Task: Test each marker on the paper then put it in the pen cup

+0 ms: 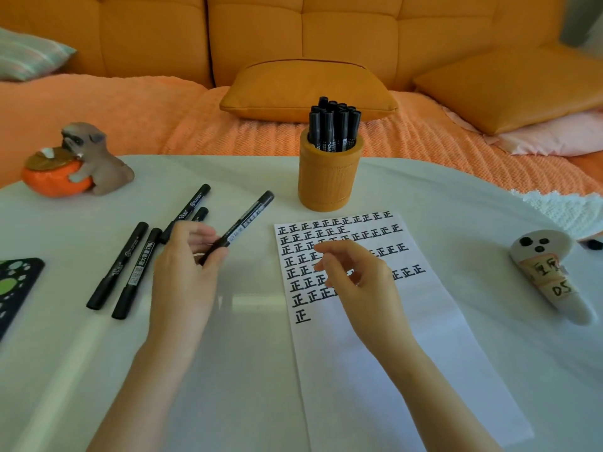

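Note:
My left hand point(186, 275) grips a capped black marker point(248, 218) near its lower end, its top pointing up and right just left of the paper. My right hand point(355, 282) hovers over the white paper point(408, 321) with fingers loosely curled and nothing in it. The paper carries several rows of black test marks. Behind it stands the orange pen cup point(328, 181), holding several black markers point(334, 125). Several more black markers point(130, 269) lie on the white table point(228, 370) to the left of my left hand.
A dog figurine with an orange pumpkin point(76, 163) stands at the table's far left. A dark patterned pad point(14, 288) lies at the left edge. A white ghost-shaped object point(548, 272) with labels lies at the right. An orange sofa with cushions point(306, 89) is behind the table.

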The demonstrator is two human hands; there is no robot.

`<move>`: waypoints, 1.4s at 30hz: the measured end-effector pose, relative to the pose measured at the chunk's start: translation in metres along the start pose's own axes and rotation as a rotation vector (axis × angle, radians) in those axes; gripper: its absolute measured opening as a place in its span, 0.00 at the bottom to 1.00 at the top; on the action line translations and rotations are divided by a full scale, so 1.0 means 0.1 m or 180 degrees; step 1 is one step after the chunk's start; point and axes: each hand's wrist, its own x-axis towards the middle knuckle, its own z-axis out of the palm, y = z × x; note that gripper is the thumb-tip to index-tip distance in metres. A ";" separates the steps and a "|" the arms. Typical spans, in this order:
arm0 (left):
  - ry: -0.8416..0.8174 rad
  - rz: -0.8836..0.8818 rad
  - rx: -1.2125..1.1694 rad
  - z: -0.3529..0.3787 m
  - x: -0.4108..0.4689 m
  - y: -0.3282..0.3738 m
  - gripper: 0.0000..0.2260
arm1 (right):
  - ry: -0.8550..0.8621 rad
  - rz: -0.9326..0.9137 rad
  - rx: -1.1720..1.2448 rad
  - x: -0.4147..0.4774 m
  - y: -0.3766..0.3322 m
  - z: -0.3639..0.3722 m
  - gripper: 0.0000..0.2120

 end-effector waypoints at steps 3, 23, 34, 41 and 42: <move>-0.0571 -0.0150 -0.0675 -0.04 -0.03 0.11 0.13 | -0.0158 0.0277 0.0580 0.02 -0.06 0.02 0.08; -0.2536 0.0018 -0.0194 0.10 -0.39 0.35 0.08 | -0.0482 0.0206 0.0792 -0.01 -0.14 0.00 0.23; -0.2525 -0.0055 -0.0805 0.11 -0.38 0.33 0.12 | -0.0661 0.0201 0.1166 -0.03 -0.20 -0.01 0.19; -0.2601 -0.0163 -0.1050 0.09 -0.37 0.39 0.10 | -0.0676 0.0144 0.1208 -0.05 -0.21 -0.02 0.18; -0.2606 -0.0168 -0.1094 0.08 -0.37 0.40 0.11 | -0.0670 0.0130 0.1220 -0.05 -0.22 -0.02 0.17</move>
